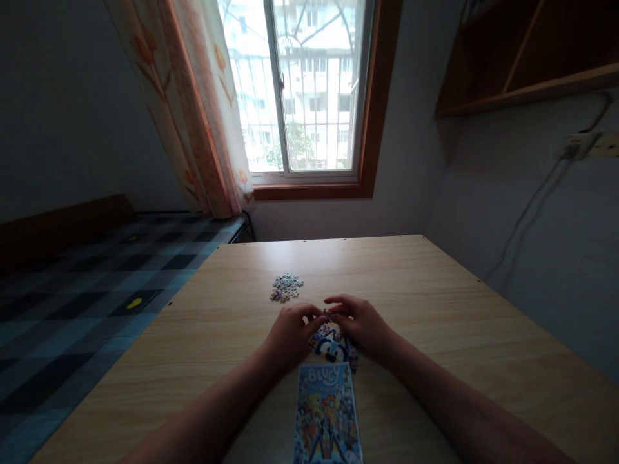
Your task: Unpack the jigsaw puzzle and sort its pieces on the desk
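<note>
Left hand (291, 330): fingertips at small piece (327, 314); cannot tell if pinching
Right hand (363, 323): fingertips there too, grip unclear
Puzzle (333, 348): on worktop (217, 316), between hands
Loose pieces (287, 287): heaped beyond left hand

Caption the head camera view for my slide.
Left hand and right hand at a partly assembled jigsaw, Bluey picture nearer, loose puzzle pieces heaped beyond.
</note>
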`<state>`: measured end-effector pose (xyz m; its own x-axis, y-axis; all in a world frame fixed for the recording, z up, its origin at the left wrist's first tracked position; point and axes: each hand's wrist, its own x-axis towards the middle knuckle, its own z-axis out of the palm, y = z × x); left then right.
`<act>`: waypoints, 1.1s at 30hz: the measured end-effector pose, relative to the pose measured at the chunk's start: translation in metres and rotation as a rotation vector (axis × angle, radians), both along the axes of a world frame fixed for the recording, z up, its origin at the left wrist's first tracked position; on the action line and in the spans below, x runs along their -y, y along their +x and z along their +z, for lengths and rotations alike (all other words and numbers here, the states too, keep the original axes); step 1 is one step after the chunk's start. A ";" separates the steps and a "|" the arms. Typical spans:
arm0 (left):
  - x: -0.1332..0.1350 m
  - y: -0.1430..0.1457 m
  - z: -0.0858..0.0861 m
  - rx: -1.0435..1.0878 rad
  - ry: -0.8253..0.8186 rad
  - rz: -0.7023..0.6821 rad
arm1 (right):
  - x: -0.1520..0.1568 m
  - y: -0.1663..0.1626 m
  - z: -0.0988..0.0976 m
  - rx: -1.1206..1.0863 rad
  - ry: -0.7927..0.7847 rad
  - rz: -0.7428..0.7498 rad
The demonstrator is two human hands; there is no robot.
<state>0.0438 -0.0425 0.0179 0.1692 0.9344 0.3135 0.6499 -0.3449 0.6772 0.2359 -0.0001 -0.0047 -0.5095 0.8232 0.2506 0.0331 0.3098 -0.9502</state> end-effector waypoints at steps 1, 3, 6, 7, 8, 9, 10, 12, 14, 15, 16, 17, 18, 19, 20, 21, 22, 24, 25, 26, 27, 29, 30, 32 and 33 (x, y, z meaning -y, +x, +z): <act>0.000 0.001 0.000 0.022 -0.014 0.009 | 0.001 0.000 0.000 -0.005 -0.012 -0.001; 0.001 0.001 0.000 0.069 -0.033 0.026 | 0.001 0.001 0.000 -0.010 -0.021 -0.013; 0.000 0.001 0.001 0.144 -0.040 0.048 | -0.001 0.002 0.000 0.000 0.022 -0.081; -0.001 0.000 0.002 0.168 -0.042 0.051 | -0.002 0.002 0.000 0.009 0.044 -0.112; -0.002 0.000 0.002 0.188 -0.045 0.051 | -0.003 0.003 0.000 0.014 0.059 -0.139; -0.003 -0.001 0.002 0.205 -0.046 0.049 | -0.004 0.003 0.001 0.014 0.064 -0.157; -0.004 -0.001 0.001 0.218 -0.044 0.049 | -0.004 0.003 0.002 0.006 0.059 -0.160; -0.005 -0.002 -0.001 0.245 -0.033 0.060 | -0.004 0.003 0.004 -0.026 0.036 -0.123; -0.007 -0.003 -0.005 0.292 -0.032 0.070 | -0.002 0.002 0.006 -0.059 0.023 -0.060; -0.008 -0.003 -0.006 0.319 -0.039 0.069 | 0.000 0.002 0.006 -0.067 0.021 -0.031; -0.008 -0.004 -0.008 0.342 -0.046 0.067 | 0.001 0.001 0.006 -0.073 0.015 -0.008; -0.008 -0.004 -0.008 0.355 -0.050 0.066 | 0.003 0.001 0.007 -0.074 0.006 0.006; -0.008 -0.005 -0.009 0.355 -0.047 0.068 | 0.004 0.000 0.007 -0.076 -0.007 0.011; -0.008 -0.005 -0.008 0.344 -0.038 0.074 | 0.005 0.000 0.006 -0.082 -0.023 0.012; -0.008 -0.005 -0.008 0.329 -0.026 0.082 | 0.005 0.000 0.006 -0.097 -0.043 0.009; -0.007 -0.004 -0.007 0.318 -0.016 0.088 | 0.005 0.000 0.006 -0.123 -0.067 0.007; -0.006 -0.003 -0.006 0.315 -0.015 0.087 | 0.004 -0.001 0.006 -0.154 -0.092 0.009; -0.005 0.000 -0.004 0.342 -0.033 0.065 | 0.003 -0.001 0.006 -0.216 -0.145 0.022; -0.004 0.001 -0.003 0.368 -0.048 0.046 | 0.003 -0.002 0.007 -0.234 -0.166 0.026; -0.003 0.003 -0.003 0.394 -0.063 0.025 | 0.003 -0.002 0.007 -0.239 -0.180 0.023; -0.002 0.004 -0.002 0.415 -0.075 0.004 | 0.004 -0.002 0.008 -0.234 -0.188 0.012; 0.000 0.007 -0.002 0.431 -0.083 -0.026 | 0.006 -0.004 0.010 -0.208 -0.191 -0.030; 0.001 0.008 -0.002 0.425 -0.081 -0.031 | 0.007 -0.004 0.010 -0.193 -0.184 -0.052; 0.002 0.010 -0.002 0.396 -0.073 -0.022 | 0.009 -0.005 0.011 -0.168 -0.160 -0.086; 0.002 0.010 -0.002 0.376 -0.066 -0.011 | 0.009 -0.006 0.011 -0.154 -0.140 -0.100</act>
<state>0.0540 -0.0448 0.0162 0.0645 0.9534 0.2947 0.3485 -0.2982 0.8886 0.2301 -0.0092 0.0060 -0.3883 0.8999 0.1987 -0.0919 0.1767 -0.9800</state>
